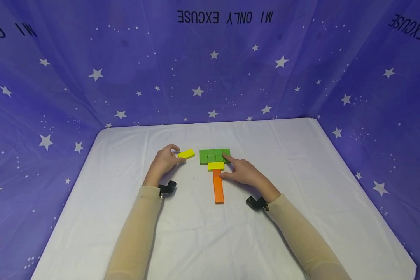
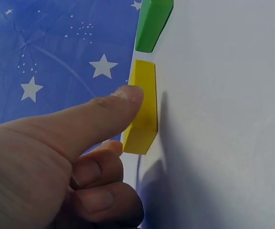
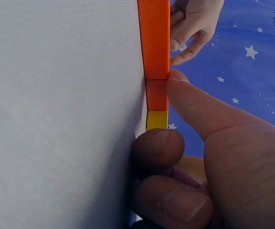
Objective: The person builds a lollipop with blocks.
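In the head view, my left hand [image 1: 163,160] pinches a yellow block [image 1: 186,154] between thumb and fingers, left of a flat figure made of blocks. The left wrist view shows the thumb pressed on that yellow block [image 2: 144,107]. The figure has several green blocks [image 1: 211,153] on top, a yellow block [image 1: 216,166] below them, then a short orange block [image 1: 217,173] and a long orange block [image 1: 218,190]. My right hand [image 1: 246,172] touches the figure's right side, index finger at the right green block and thumb by the short orange block. Its other fingers are bent in the right wrist view.
A white cloth [image 1: 189,233] covers the table. Purple star-patterned curtains [image 1: 196,70] stand behind it and at both sides. Black wrist devices [image 1: 168,187] sit on both wrists.
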`<control>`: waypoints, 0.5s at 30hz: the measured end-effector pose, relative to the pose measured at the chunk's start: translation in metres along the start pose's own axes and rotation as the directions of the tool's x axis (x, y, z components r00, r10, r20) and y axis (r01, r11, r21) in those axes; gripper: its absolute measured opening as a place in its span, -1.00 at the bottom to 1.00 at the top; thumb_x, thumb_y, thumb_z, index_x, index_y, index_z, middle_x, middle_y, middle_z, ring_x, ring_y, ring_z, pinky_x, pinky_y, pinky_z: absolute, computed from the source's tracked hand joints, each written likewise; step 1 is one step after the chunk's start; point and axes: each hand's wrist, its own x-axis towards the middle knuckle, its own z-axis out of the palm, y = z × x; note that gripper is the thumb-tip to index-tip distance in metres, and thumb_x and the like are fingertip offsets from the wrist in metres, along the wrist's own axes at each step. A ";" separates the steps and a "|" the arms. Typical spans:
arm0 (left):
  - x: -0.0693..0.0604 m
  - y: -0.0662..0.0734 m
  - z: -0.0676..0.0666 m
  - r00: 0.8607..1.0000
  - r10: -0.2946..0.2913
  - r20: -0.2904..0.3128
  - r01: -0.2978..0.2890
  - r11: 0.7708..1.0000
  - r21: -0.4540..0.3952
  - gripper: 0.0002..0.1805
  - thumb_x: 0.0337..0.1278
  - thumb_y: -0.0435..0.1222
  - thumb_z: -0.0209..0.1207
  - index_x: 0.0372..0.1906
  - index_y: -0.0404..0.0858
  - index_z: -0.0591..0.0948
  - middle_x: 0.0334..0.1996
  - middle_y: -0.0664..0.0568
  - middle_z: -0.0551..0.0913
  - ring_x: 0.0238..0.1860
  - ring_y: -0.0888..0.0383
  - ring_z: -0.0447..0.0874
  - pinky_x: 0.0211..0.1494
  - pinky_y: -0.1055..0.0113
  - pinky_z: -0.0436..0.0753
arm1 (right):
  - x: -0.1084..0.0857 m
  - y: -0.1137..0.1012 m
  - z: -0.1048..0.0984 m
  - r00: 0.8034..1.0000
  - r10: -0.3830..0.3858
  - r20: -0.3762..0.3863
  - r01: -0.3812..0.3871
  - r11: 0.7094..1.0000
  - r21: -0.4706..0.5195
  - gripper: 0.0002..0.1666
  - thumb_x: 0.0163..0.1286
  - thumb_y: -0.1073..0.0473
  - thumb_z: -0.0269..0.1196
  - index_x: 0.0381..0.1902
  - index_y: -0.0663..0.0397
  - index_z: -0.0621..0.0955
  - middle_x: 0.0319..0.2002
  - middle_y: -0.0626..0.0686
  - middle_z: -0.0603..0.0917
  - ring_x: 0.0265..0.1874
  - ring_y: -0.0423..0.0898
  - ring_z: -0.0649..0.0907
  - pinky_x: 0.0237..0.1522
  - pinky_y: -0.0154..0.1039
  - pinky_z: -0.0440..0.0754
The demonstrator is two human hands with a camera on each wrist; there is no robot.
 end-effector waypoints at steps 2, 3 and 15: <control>-0.001 0.000 0.000 1.000 -0.013 0.002 0.013 1.000 0.006 -0.38 0.20 -0.06 0.44 0.32 -0.17 0.58 -0.03 -0.15 0.66 -0.14 -0.03 0.56 -0.04 0.17 0.52 | 0.000 0.000 0.000 1.000 0.001 -0.004 -0.001 1.000 -0.002 0.20 0.33 -0.41 0.41 0.72 -0.12 0.18 -0.57 -0.09 0.35 -0.48 -0.11 0.35 -0.36 -0.18 0.27; -0.001 -0.001 0.000 1.000 -0.018 0.004 0.018 1.000 0.008 -0.39 0.20 -0.07 0.44 0.31 -0.18 0.58 -0.03 -0.15 0.65 -0.14 -0.03 0.55 -0.04 0.17 0.52 | 0.000 0.000 0.000 1.000 0.001 -0.004 -0.001 1.000 -0.001 0.20 0.33 -0.41 0.41 0.72 -0.11 0.18 -0.58 -0.09 0.34 -0.49 -0.11 0.34 -0.36 -0.18 0.26; -0.001 -0.002 0.000 0.999 -0.017 -0.039 0.017 1.000 0.004 -0.48 0.20 -0.11 0.42 0.24 -0.21 0.68 -0.12 -0.13 0.68 -0.22 0.01 0.54 -0.17 0.26 0.48 | 0.001 0.000 0.001 1.000 0.007 -0.004 -0.007 1.000 -0.010 0.19 0.33 -0.42 0.40 0.72 -0.12 0.20 -0.60 -0.11 0.27 -0.51 -0.12 0.28 -0.38 -0.17 0.22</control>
